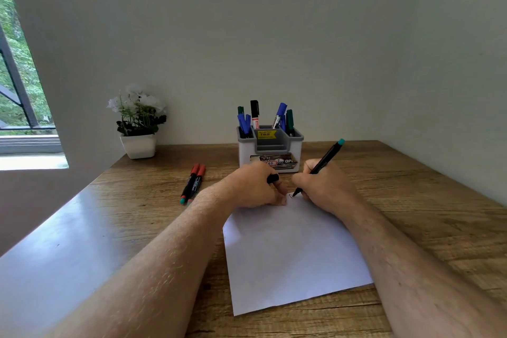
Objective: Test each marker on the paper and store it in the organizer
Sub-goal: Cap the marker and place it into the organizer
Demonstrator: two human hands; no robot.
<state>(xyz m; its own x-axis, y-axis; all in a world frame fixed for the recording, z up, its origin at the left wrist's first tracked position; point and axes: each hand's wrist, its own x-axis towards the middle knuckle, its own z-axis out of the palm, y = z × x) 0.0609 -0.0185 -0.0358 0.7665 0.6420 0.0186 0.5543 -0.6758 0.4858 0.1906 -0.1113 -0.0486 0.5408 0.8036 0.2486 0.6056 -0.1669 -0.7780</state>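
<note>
Your right hand [323, 189] grips a black marker with a teal end [326, 158] in a writing hold, fingers curled round the barrel, so the tip meets the far end of the white paper [290, 250] where a small dark mark shows. The barrel tilts up and away from you, which suits a short test stroke. Your left hand [255, 186] rests at the paper's far left corner, probably to keep the sheet from sliding; its fingers curl round a small black piece, most likely the marker's cap [273, 178], kept ready for recapping.

The grey-and-white organizer [270, 149] stands just beyond both hands on the wooden tabletop [411, 200], already carrying several blue, green and black markers upright in its compartments. Two red-capped markers [193, 184] lie side by side to the left of your hands, well within reach, apparently waiting their turn. A potted white flower [138, 121] sits at the back left
</note>
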